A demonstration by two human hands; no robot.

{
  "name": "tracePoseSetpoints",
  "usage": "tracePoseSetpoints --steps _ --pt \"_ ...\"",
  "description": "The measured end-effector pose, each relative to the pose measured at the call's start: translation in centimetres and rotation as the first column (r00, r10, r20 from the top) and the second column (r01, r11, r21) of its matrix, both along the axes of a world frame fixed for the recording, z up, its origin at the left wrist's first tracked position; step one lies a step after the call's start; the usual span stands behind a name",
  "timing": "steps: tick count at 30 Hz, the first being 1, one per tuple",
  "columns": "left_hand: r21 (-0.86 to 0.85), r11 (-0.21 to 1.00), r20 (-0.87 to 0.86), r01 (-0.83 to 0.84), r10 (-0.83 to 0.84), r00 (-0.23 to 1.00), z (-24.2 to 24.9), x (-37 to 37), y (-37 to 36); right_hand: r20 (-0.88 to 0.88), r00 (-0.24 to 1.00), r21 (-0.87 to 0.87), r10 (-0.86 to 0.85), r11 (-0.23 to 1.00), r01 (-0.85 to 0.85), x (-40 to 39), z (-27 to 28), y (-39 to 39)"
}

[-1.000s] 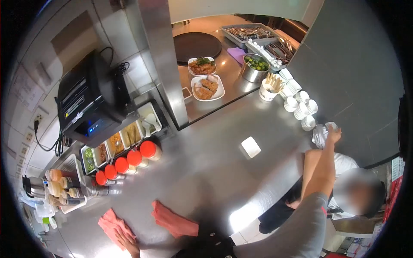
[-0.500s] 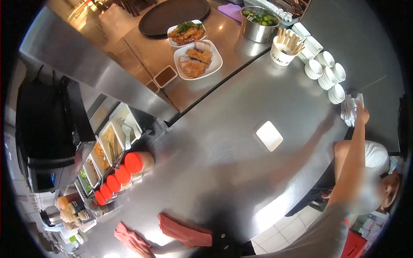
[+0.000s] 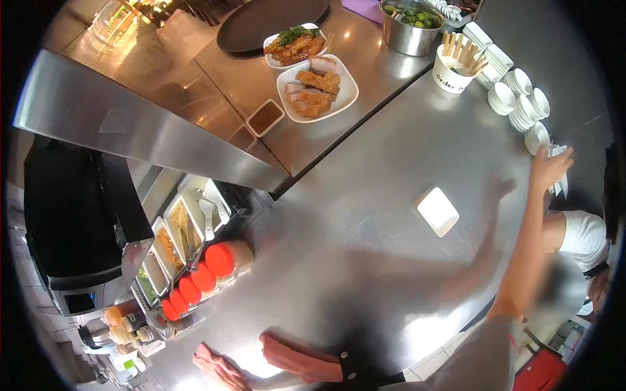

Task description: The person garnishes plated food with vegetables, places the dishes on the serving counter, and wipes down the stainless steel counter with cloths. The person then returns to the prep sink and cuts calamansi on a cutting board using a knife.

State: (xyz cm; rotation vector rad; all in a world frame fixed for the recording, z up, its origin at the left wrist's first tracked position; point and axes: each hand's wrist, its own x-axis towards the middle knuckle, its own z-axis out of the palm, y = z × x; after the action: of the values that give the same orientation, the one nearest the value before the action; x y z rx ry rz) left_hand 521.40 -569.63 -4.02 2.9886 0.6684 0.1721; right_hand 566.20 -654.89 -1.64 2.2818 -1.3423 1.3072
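Observation:
My right arm stretches to the far right side of the counter. My right hand [image 3: 551, 169] is over a bundle of folded white paper packets [image 3: 559, 186], fingers apart, fingertips right by the nearest stack of small white dishes [image 3: 537, 137]. Along the bottom edge a strip of my left forearm shows; the fingers of my left hand [image 3: 225, 373] are hard to make out there, beside a folded red cloth [image 3: 301, 360]. A white rectangular dish [image 3: 438, 212] lies on the steel counter [image 3: 365, 208] between my arms.
Plates of fried meat [image 3: 317, 91], a sauce dish [image 3: 265, 118] and a round black tray [image 3: 270, 25] are on the back counter. A chopstick cup [image 3: 451, 81] stands near the dishes. Red-lidded jars [image 3: 220, 259] line the left. A person in white [image 3: 582, 238] is at the right.
My right hand has shifted from the paper packets toward the stack of small dishes, and its fingers have spread. The camera view has moved slightly, so the counter things appear farther right.

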Motion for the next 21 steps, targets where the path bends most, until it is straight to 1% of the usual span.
tracePoseSetpoints --steps 1,2,4,5,6,8,9,12,13,14,16,17,19,20,21 --pt "0.007 1.0 0.002 0.0 0.0 1.0 0.3 -0.2 0.0 -0.114 0.942 -0.159 0.316 0.93 -0.331 -0.1 -0.8 1.9" --pt "0.008 1.0 0.0 -0.002 0.002 1.0 0.3 -0.3 -0.2 -0.111 0.941 -0.153 0.321 0.93 -0.335 0.0 -2.2 1.2" --pt "0.007 1.0 -0.001 -0.006 0.006 1.0 0.5 -0.6 -0.4 -0.093 0.884 0.043 0.459 0.889 -0.457 0.3 -5.4 -2.5" --pt "0.008 1.0 0.0 -0.008 0.008 1.0 0.4 -0.7 -0.5 -0.081 0.896 -0.008 0.436 0.899 -0.438 0.8 -5.6 -4.2" --pt "0.005 1.0 0.002 -0.01 0.01 1.0 0.5 -0.8 -0.6 -0.077 0.895 -0.009 0.439 0.898 -0.441 1.4 -5.1 -5.2" --pt "0.008 1.0 0.006 -0.012 0.012 1.0 0.5 -0.7 -0.7 -0.06 0.961 -0.06 0.268 0.96 -0.272 2.2 -3.7 -7.3" --pt "0.005 1.0 0.007 -0.009 0.009 1.0 0.5 -0.7 -0.8 -0.095 0.977 -0.024 0.193 0.98 -0.196 2.5 -2.7 -8.3" --pt "0.002 1.0 0.008 -0.008 0.008 1.0 0.5 -0.6 -0.9 -0.043 0.987 0.002 0.156 0.988 -0.156 2.6 -1.4 -11.8" --pt "0.003 1.0 0.008 -0.009 0.009 1.0 0.4 -0.6 -1.0 -0.048 0.996 0.04 0.078 0.996 -0.076 2.7 -1.6 -12.3" --pt "0.003 1.0 0.006 -0.007 0.007 1.0 0.4 -0.4 -1.0 -0.047 0.996 0.04 0.076 0.996 -0.075 2.8 -2.3 -14.0" --pt "0.003 1.0 0.006 -0.001 0.001 1.0 0.5 -0.3 -1.0 -0.191 0.964 0.208 0.183 0.968 -0.143 2.6 -5.2 -19.0" --pt "0.005 1.0 0.007 0.003 -0.003 1.0 0.6 -0.2 -1.1 -0.19 0.965 0.211 0.18 0.968 -0.139 2.4 -6.5 -20.0" --pt "0.005 1.0 0.011 0.007 -0.007 1.0 0.6 -0.1 -1.0 -0.237 0.905 0.215 0.353 0.928 -0.305 2.2 -8.2 -21.0" --pt "0.007 1.0 0.009 0.007 -0.007 1.0 0.7 -0.1 -1.0 -0.235 0.906 0.219 0.352 0.927 -0.304 2.2 -8.1 -20.6" --pt "0.009 1.0 0.01 0.007 -0.007 1.0 0.8 -0.1 -1.0 -0.207 0.912 0.261 0.354 0.918 -0.297 2.3 -7.5 -19.8"
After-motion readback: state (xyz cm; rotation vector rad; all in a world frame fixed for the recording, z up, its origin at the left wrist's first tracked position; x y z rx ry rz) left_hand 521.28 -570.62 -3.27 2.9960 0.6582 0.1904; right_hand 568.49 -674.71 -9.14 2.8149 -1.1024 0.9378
